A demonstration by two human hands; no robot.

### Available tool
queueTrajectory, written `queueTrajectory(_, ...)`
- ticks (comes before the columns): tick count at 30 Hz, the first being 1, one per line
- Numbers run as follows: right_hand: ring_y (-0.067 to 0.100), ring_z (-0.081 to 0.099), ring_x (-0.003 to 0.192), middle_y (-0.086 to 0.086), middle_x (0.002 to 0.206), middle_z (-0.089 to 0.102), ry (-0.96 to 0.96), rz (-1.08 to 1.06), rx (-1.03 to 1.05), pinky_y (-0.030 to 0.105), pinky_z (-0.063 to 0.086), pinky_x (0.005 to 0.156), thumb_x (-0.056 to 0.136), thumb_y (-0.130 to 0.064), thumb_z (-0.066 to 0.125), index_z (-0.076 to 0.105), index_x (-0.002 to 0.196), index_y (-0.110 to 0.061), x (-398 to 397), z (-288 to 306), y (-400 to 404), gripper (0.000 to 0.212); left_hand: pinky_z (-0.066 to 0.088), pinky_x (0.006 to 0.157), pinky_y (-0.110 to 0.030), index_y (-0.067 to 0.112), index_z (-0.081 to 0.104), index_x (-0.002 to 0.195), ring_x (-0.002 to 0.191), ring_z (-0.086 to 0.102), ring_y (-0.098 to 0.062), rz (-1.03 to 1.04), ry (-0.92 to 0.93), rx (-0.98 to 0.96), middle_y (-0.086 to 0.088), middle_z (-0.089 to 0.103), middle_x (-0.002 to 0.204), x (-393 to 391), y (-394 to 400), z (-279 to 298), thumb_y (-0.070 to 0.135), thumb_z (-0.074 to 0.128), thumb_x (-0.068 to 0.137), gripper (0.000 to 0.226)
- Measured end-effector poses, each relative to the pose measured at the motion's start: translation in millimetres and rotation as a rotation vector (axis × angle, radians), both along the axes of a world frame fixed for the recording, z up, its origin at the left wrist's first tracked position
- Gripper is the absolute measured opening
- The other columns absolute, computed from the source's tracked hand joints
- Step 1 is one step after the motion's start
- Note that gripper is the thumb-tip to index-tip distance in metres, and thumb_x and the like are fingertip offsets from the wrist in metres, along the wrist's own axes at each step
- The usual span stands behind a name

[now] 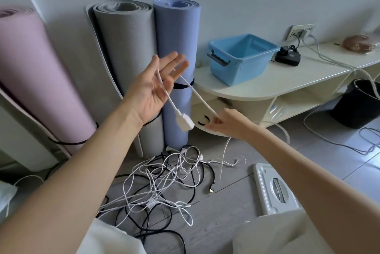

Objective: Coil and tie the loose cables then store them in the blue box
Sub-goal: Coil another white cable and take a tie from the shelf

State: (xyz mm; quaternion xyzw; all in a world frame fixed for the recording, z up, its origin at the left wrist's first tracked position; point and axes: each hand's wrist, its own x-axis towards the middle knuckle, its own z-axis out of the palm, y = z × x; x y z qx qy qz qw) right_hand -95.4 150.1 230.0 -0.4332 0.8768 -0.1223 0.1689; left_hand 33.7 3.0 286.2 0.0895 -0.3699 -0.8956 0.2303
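Observation:
My left hand (156, 87) is raised palm up with straight fingers. A thin white cable (197, 93) is draped over those fingers, and its white plug end (184, 122) dangles below the palm. My right hand (224, 123) pinches the same cable lower down, and the rest of it hangs to the floor. A tangle of white and black cables (164, 179) lies on the floor between my knees and the mats. The blue box (240, 58) stands open and empty on the low cream shelf (267, 83).
Three rolled mats, pink (35, 81), grey (127, 52) and blue (176, 44), lean on the wall. A black charger (287, 56) and a wall socket (302, 31) sit by the shelf. A black bin (357, 103) stands at right, a white scale (273, 188) on the floor.

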Motion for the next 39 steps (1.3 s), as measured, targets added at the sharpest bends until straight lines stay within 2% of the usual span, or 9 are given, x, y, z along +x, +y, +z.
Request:
queueTrajectory(4,0.036,0.059,0.091,0.014,0.093,0.054,0.273,0.217,0.095,0.034,0.032,0.064,0.095,-0.012,0.04,0.034,0.098,-0.012,25,-4,-8,0.007,0.05,0.088,-0.044,0.022,0.041,0.138,0.127,0.045,-0.038,0.04,-0.263,-0.204,-0.001,0.032,0.151,-8,-1,-21,0.03,0.038,0.1,0.039)
queueTrajectory(8,0.028,0.058,0.101,0.007,0.113,0.056,0.311,0.47,0.073,0.027,0.034,0.069,0.099,-0.011,0.037,0.052,0.119,-0.016,42,3,-19,0.025,0.038,0.099,-0.046,0.033,0.03,0.144,0.138,0.026,-0.039,-0.066,-0.436,-0.409,0.004,0.015,0.157,-14,14,-31,0.031,0.033,0.101,0.043)
queueTrajectory(13,0.027,0.06,0.086,0.008,0.096,0.063,0.361,0.498,-0.014,0.029,0.034,0.065,0.098,-0.04,0.039,0.06,0.114,-0.025,38,17,-11,0.03,0.053,0.068,-0.036,0.045,0.032,0.139,0.103,0.056,-0.036,-0.323,-0.609,-0.552,-0.001,0.04,0.147,-12,21,-43,0.042,0.03,0.1,0.039)
queueTrajectory(16,0.022,0.048,0.068,0.0,0.071,0.056,0.415,0.411,-0.08,0.026,0.031,0.062,0.087,-0.05,0.053,0.06,0.07,-0.02,22,27,-8,0.035,0.055,0.077,-0.032,0.028,0.05,0.128,0.079,0.068,-0.029,-0.57,-0.658,-0.641,-0.011,0.066,0.113,-6,21,-45,0.042,0.032,0.099,0.036)
queueTrajectory(18,0.023,0.044,0.062,-0.005,0.055,0.042,0.448,0.324,-0.116,0.025,0.03,0.058,0.082,-0.051,0.059,0.038,0.051,-0.022,10,30,-4,0.047,0.047,0.055,-0.016,0.025,0.056,0.121,0.059,0.064,-0.015,-0.655,-0.679,-0.752,-0.011,0.071,0.094,-2,20,-44,0.043,0.033,0.098,0.038)
queueTrajectory(22,0.023,0.047,0.072,0.001,0.065,0.045,0.429,0.105,-0.151,0.026,0.029,0.058,0.085,-0.033,0.063,0.043,0.059,-0.019,-17,33,11,0.035,0.019,0.036,-0.011,0.024,0.065,0.111,0.038,0.026,-0.004,-0.65,-0.672,-0.819,0.001,0.056,0.062,3,5,-44,0.041,0.04,0.095,0.035)
queueTrajectory(30,0.013,0.03,0.046,0.003,0.051,0.037,-0.051,-0.015,-0.192,0.023,0.029,0.048,0.087,-0.044,0.057,0.05,0.058,-0.01,-20,25,11,0.045,0.019,0.042,-0.016,0.018,0.074,0.089,0.047,0.015,-0.006,-0.514,-0.431,-0.686,0.002,0.013,0.063,8,-13,-40,0.046,0.05,0.082,0.038)
queueTrajectory(35,0.015,0.035,0.052,0.004,0.055,0.045,-0.27,-0.062,-0.389,0.025,0.026,0.052,0.081,-0.044,0.066,0.057,0.057,-0.013,-15,38,15,0.041,0.034,0.069,-0.024,0.019,0.054,0.063,0.075,0.05,-0.012,-0.299,-0.847,-1.598,-0.009,0.049,0.061,10,-37,-66,0.045,0.034,0.09,0.043)
queueTrajectory(39,0.008,0.05,0.059,0.0,0.075,0.062,0.005,-0.526,-0.869,0.02,0.039,0.057,0.083,-0.027,0.067,0.048,0.064,-0.027,-36,50,19,0.027,0.039,0.081,-0.035,0.019,0.034,0.058,0.089,0.054,-0.031,-0.098,-1.169,-1.731,-0.017,0.053,0.085,15,-54,-87,0.03,0.028,0.096,0.041)
